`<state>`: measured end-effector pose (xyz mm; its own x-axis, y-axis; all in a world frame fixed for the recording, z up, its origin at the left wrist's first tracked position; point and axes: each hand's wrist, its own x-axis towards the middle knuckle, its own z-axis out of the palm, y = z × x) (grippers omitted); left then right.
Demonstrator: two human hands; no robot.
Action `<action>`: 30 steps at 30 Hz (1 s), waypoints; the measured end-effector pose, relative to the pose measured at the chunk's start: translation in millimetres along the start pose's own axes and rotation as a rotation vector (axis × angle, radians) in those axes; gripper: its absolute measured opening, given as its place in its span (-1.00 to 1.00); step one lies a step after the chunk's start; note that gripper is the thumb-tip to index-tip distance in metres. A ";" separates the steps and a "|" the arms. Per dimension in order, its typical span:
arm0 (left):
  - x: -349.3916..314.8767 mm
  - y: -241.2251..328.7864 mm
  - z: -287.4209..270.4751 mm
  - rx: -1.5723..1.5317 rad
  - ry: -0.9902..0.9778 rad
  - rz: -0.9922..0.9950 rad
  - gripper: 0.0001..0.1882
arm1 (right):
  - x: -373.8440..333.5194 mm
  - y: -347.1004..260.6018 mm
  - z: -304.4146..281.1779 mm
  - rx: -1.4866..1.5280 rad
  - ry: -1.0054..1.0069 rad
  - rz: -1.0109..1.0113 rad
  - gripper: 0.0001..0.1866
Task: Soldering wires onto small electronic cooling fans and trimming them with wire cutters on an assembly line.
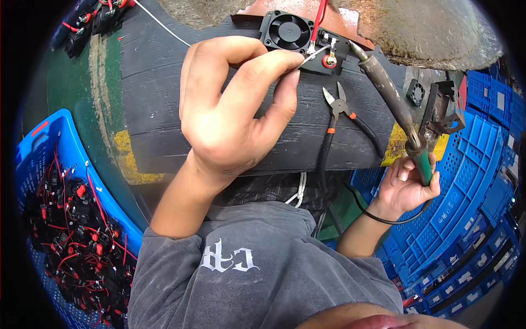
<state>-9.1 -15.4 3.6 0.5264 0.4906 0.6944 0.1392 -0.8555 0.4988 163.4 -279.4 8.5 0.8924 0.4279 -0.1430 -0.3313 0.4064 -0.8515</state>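
My left hand [230, 104] pinches a thin silvery solder wire [315, 54] between thumb and forefinger. The wire's end reaches the metal terminals of a black panel [338, 68] that carries a small fan [290, 31]. A red part [329, 61] sits among those terminals, and a red lead [319, 22] runs up from beside them. In my right hand [402, 189] is a soldering iron [388, 90], gripped by its green handle. Its tip points at the panel's right end, slightly apart from it. Diagonal cutters [338, 106] with black-and-orange handles lie jaws open below the panel.
A blue crate [68, 129] full of black parts with red wires stands at left. More wired parts [107, 16] lie at the far left. A loose fan [416, 92] and a dark bracket [442, 109] rest right of the iron. Blue crates [463, 164] stand at right.
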 end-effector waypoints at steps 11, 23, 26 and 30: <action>-2.8 5.1 -9.6 -0.104 0.037 -0.301 -0.72 | 7.4 28.4 -0.4 0.198 -0.007 -0.016 -0.44; 47.3 29.0 -32.3 0.405 -0.302 0.063 -0.66 | 7.8 35.3 -5.1 0.210 -0.018 -0.039 -0.43; 55.8 30.4 -26.9 0.447 -0.446 0.069 -0.57 | 7.0 35.2 -4.9 0.257 -0.014 -0.035 -0.43; 55.4 16.1 -17.7 0.441 -0.600 0.022 -0.50 | 6.9 38.5 -1.1 0.142 0.004 -0.044 -0.42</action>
<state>7.5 1.0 59.3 0.8829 0.4060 0.2361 0.3809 -0.9131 0.1457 157.2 -261.7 -25.9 0.9082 0.4042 -0.1089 -0.3313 0.5350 -0.7772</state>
